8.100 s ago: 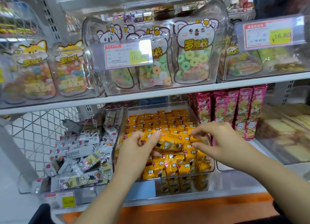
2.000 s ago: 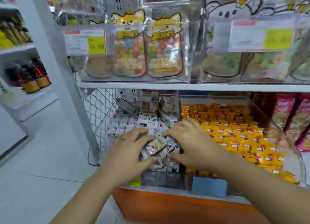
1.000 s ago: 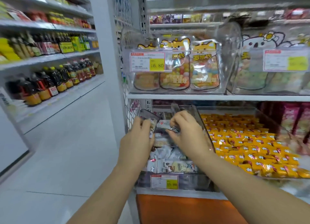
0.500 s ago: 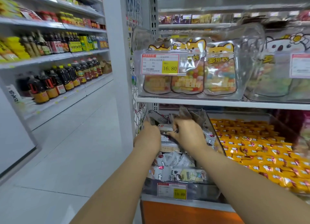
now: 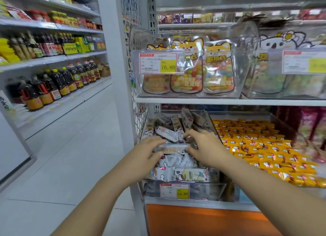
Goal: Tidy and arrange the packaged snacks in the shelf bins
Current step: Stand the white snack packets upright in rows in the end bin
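Note:
A clear bin on the lower shelf holds a loose heap of silver-white snack packets; several stand on end at its back. Both hands are over the middle of the heap. My left hand pinches the left end of one flat silver snack packet, thumb under and fingers over it. My right hand holds the packet's right end, with its index finger stretched toward another packet behind. The packet lies level between the hands.
To the right, a second clear bin holds rows of orange packets. A shelf board with candy-bag bins hangs close above. A wire mesh panel borders the bin's left side. Price tag is on the bin front. The aisle floor lies left.
Both hands have drawn back from the rear of the bin toward its middle. They now hold one flat packet level between them.

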`<action>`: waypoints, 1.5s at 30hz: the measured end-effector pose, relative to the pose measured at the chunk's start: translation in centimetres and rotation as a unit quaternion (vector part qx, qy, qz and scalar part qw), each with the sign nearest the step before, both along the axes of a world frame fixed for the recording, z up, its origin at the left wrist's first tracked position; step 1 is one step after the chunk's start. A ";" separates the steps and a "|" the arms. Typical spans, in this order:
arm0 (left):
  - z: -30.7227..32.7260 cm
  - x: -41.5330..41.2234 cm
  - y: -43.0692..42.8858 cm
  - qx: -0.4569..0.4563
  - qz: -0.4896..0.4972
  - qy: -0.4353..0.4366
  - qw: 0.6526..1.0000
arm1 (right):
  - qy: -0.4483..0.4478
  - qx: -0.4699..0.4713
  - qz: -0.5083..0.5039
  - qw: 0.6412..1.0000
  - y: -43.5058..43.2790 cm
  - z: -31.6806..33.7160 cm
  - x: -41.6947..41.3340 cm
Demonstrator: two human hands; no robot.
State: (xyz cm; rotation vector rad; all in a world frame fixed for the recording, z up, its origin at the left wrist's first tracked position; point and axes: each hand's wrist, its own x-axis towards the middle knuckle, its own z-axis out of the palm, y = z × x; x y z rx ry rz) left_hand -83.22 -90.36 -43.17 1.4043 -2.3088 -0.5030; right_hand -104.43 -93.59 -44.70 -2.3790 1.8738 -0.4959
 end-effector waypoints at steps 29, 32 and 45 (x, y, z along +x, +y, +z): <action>-3.3 1.1 -0.5 -0.007 -0.084 -0.017 0.996 | -0.184 -0.133 -0.054 0.972 -3.4 -0.1 3.9; -3.2 1.5 -0.3 -0.003 -0.092 -0.035 0.995 | -0.164 -0.131 -0.016 0.978 -2.4 0.4 3.7; -1.8 2.2 -0.1 -0.085 -0.075 0.053 0.992 | -0.017 0.186 0.172 0.967 1.9 0.4 3.0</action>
